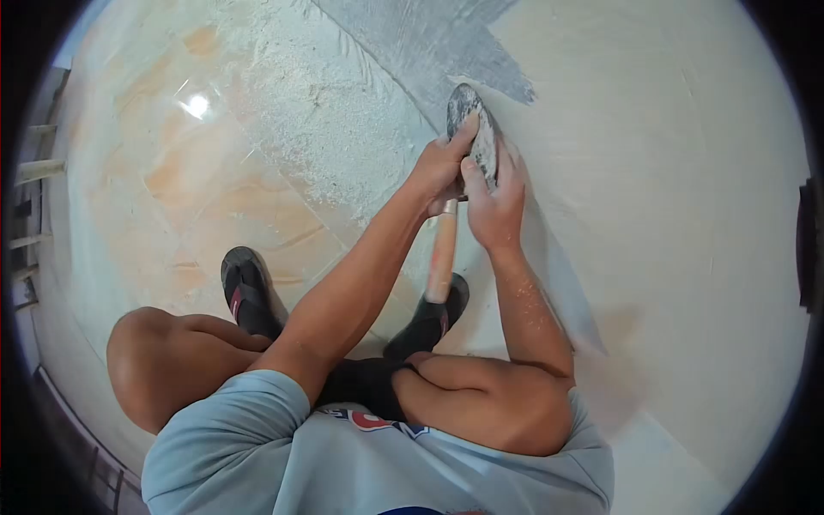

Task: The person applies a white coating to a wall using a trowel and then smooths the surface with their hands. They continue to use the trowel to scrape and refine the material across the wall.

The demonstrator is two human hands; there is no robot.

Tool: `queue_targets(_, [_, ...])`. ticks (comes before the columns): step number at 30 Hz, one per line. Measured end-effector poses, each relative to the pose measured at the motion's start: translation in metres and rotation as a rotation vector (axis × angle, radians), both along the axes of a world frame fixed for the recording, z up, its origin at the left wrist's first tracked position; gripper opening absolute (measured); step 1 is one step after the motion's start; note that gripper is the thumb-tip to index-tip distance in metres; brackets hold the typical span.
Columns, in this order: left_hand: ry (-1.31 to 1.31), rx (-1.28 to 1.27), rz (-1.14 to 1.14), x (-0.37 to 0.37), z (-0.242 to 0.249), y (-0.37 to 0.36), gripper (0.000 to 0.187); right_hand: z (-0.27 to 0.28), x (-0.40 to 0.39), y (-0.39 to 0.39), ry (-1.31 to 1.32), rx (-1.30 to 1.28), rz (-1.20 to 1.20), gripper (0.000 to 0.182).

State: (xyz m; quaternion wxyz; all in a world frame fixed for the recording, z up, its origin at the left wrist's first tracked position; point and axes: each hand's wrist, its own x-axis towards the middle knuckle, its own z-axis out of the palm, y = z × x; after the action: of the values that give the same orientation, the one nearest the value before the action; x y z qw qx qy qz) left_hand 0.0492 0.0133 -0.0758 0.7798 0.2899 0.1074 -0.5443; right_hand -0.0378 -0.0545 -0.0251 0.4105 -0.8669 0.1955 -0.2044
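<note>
A trowel (486, 144) with a rounded dark blade, smeared with white material, is between my hands. My left hand (442, 165) is closed on the blade from the left, its thumb lying along the face. From the right, my right hand (498, 202) grips the lower part of the same blade, thumb on top and fingers partly hidden behind it. The trowel's wooden handle (442, 257) points back toward my body, free of both hands, and overlaps my right shoe in this view. White dust marks my right forearm and fingers.
Crumbly white powder (318, 129) covers the tiled floor (232, 219) left of the wall's base. A pale wall (652, 172) rises on the right, with a grey brushed-looking patch (429, 43) ahead. Both my shoes (249, 287) stand on the floor, close below my arms.
</note>
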Motion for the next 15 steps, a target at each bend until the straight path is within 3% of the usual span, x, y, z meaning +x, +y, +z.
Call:
queue_targets(2, [-0.044, 0.059, -0.066, 0.002, 0.008, 0.008, 0.055, 0.006, 0.001, 0.006, 0.087, 0.353, -0.07, 0.036])
queue_targets(7, [-0.164, 0.074, -0.113, 0.007, 0.021, 0.015, 0.052, 0.002, 0.001, 0.001, 0.167, 0.36, -0.042, 0.036])
queue_targets(10, [-0.232, 0.109, -0.229, 0.011, 0.031, 0.02, 0.051, 0.01, 0.001, 0.003, 0.149, 0.186, -0.023, 0.038])
queue_targets(12, [-0.281, 0.199, -0.096, 0.002, 0.046, 0.018, 0.06, 0.017, 0.001, 0.003, 0.169, 0.254, -0.048, 0.04])
queue_targets(13, [-0.326, 0.28, -0.021, -0.005, 0.056, 0.014, 0.076, 0.015, 0.001, 0.001, 0.116, 0.16, -0.037, 0.045])
queue_targets(15, [-0.369, 0.086, -0.011, -0.003, 0.043, 0.009, 0.098, 0.018, 0.002, 0.0, 0.125, 0.098, -0.038, 0.048])
